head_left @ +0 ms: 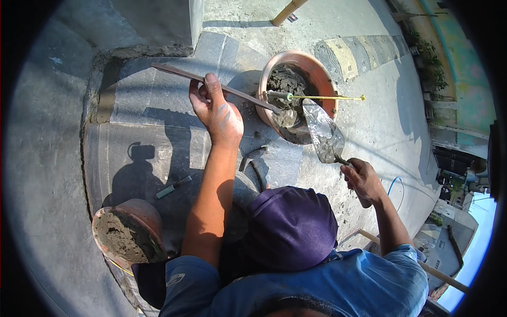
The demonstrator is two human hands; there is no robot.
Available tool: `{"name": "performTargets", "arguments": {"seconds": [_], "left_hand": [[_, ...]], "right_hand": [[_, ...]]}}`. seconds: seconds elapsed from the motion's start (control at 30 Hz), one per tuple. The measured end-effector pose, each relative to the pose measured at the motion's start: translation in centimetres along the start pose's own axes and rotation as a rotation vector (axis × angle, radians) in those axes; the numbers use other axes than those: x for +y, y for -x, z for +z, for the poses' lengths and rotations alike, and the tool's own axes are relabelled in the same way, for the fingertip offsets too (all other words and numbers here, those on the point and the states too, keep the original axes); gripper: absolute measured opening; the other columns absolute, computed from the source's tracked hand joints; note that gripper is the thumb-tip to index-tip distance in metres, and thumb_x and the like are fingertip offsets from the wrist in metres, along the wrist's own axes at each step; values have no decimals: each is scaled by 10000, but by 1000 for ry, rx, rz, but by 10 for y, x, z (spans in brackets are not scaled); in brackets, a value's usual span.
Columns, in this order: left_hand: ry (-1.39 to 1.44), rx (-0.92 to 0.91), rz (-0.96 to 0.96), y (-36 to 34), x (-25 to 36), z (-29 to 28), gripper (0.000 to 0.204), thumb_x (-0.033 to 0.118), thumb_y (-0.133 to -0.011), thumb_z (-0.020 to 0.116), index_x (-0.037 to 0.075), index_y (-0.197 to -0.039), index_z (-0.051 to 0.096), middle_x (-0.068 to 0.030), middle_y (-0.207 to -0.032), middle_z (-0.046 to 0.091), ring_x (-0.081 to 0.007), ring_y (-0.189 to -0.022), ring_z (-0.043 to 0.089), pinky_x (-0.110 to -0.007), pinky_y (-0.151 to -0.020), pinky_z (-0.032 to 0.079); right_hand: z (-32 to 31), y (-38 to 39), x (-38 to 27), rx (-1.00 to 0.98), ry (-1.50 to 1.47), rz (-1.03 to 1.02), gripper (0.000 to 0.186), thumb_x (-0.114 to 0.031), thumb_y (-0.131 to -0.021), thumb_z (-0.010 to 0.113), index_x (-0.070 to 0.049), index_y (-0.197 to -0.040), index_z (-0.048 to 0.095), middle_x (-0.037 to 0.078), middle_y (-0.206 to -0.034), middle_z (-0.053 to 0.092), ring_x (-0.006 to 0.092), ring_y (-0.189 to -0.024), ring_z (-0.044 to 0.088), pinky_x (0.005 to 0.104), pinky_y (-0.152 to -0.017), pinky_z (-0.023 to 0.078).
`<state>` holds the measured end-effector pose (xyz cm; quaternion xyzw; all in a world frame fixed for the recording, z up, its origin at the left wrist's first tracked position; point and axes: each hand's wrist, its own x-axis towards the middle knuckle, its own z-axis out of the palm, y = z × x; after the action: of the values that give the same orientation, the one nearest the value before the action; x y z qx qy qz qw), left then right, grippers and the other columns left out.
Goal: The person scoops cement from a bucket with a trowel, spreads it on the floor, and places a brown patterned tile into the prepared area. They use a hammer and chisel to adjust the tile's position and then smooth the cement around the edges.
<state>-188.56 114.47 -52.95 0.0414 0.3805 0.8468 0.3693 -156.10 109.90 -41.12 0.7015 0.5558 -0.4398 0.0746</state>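
My left hand [216, 113] is closed around a long, narrow grey-brown bar [174, 70], which slants down to the right into a pink bucket [327, 79] holding grey mortar [285, 79]. My right hand [360, 179] grips the handle of a trowel [328, 140]; its broad, mortar-smeared metal blade is tilted up beside the bucket's right rim. A thin yellow tool [335, 98] with a green handle lies across the bucket top, just under the bar's line.
A second mortar bucket [156, 222] stands lower left, near a pale cylindrical tool [174, 187]. A dark curved object [253, 161] lies below the upper bucket. Around are a concrete step [158, 26], bamboo poles [285, 13], textured tiles [364, 53] and a blue cable [393, 184]. A purple cloth-covered shape fills the lower middle.
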Motion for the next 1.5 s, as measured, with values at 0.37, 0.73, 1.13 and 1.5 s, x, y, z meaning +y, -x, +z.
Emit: {"name": "performTargets", "arguments": {"seconds": [0.37, 0.73, 1.13, 1.5], "left_hand": [[-338, -26, 232, 54, -29, 17, 725, 175, -851, 817, 48, -1295, 258, -100, -1223, 378, -160, -1096, 415, -338, -970, 407], [-368, -74, 281, 81, -50, 19, 861, 151, -764, 889, 29, -1285, 215, -124, -1230, 296, -187, -1148, 347, -382, -1016, 344], [-471, -75, 382, 79, -60, 17, 861, 193, -756, 896, 1, -1308, 264, -140, -1234, 354, -231, -1148, 381, -409, -1016, 334], [-599, 72, 622, -30, 72, -1, 871, 243, -724, 887, -35, -1339, 337, -159, -1192, 394, -271, -1120, 419, -424, -995, 375]], "right_hand": [[25, 11, 10, -121, -223, 98, 412, -385, -1006, 599, 14, -904, 602, 48, -746, 580, 124, -662, 577, 303, -617, 513], [27, 14, 2, -146, -326, 123, 429, -406, -1005, 607, 17, -930, 600, 46, -763, 570, 119, -644, 556, 289, -584, 496], [14, 6, -1, -90, -245, 77, 398, -368, -1005, 606, 26, -946, 601, 47, -750, 584, 130, -621, 579, 295, -571, 493], [-16, -102, -23, 158, 558, -303, 312, -243, -919, 689, 43, -1043, 669, 132, -791, 690, 207, -670, 672, 363, -644, 540]]}}
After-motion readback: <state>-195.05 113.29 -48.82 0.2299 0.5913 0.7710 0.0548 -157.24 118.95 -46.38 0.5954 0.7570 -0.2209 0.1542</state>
